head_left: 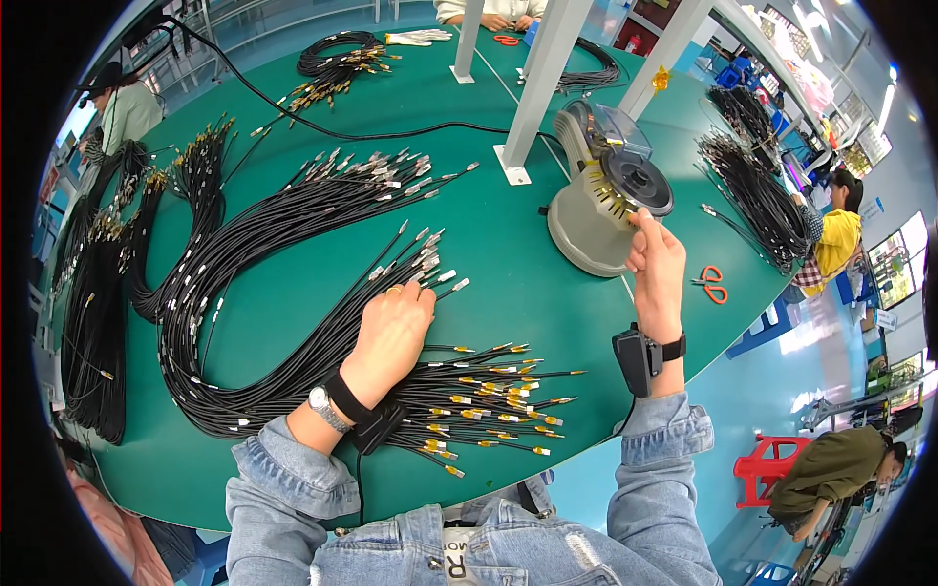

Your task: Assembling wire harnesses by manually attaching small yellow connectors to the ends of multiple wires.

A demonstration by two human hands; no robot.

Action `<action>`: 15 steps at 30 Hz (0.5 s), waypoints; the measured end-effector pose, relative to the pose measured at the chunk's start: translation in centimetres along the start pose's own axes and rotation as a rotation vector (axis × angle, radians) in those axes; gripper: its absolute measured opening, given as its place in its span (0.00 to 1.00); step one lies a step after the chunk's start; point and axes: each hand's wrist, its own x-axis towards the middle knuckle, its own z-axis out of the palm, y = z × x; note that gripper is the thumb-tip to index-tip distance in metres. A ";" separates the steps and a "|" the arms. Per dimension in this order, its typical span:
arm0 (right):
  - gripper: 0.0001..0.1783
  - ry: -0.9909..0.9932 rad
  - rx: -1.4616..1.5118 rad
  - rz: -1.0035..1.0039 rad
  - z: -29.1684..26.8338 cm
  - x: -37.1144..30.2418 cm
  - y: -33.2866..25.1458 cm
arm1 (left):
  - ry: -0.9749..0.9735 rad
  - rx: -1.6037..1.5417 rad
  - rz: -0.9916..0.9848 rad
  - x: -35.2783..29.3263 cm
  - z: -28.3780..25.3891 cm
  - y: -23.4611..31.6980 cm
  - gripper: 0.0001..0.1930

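My left hand (394, 327), knuckles up, is curled over a bundle of black cables (303, 371) whose silver ends poke out past the fingers. Under its wrist fans a second group of cable ends with yellow and white tags (489, 396). My right hand (657, 256) is raised at the grey machine (586, 227), thumb and forefinger pinched beside its black round disc (640, 179). Whatever is in that pinch is too small to make out. Yellow strips (608, 193) stick out in a row along the machine's rim, just left of the fingertips.
Red-handled scissors (714, 284) lie right of my right hand. A white metal post (537, 98) rises behind the machine. More cable bundles (747, 200) lie at right, left and back of the green table (469, 322). Several people work around, including one across the table.
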 end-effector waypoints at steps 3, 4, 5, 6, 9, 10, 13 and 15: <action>0.10 -0.020 -0.018 0.059 0.5 0.3 0.2 | -0.007 -0.006 -0.014 0.1 0.5 -0.3 0.08; 0.10 -0.020 0.021 0.046 0.8 0.3 0.1 | 0.023 -0.018 -0.037 0.2 0.4 -0.3 0.08; 0.09 -0.020 0.059 0.033 1.0 0.2 0.0 | 0.054 -0.030 -0.059 0.2 0.3 -0.2 0.08; 0.09 -0.020 0.097 0.020 1.2 0.2 0.0 | 0.085 -0.042 -0.081 0.3 0.3 -0.2 0.08; 0.09 -0.056 0.298 0.081 0.9 0.7 0.7 | 0.090 -0.055 -0.070 0.4 0.4 -0.4 0.07; 0.09 -0.070 0.398 0.108 1.2 0.6 0.6 | 0.095 -0.062 -0.061 0.5 0.4 -0.5 0.07; 0.09 -0.229 0.464 -0.008 1.3 -0.4 -0.3 | 0.121 -0.062 -0.037 0.6 0.2 -0.7 0.06; 0.10 -0.299 0.497 -0.066 1.7 -2.0 -1.4 | 0.129 -0.064 -0.018 0.7 0.5 -0.6 0.06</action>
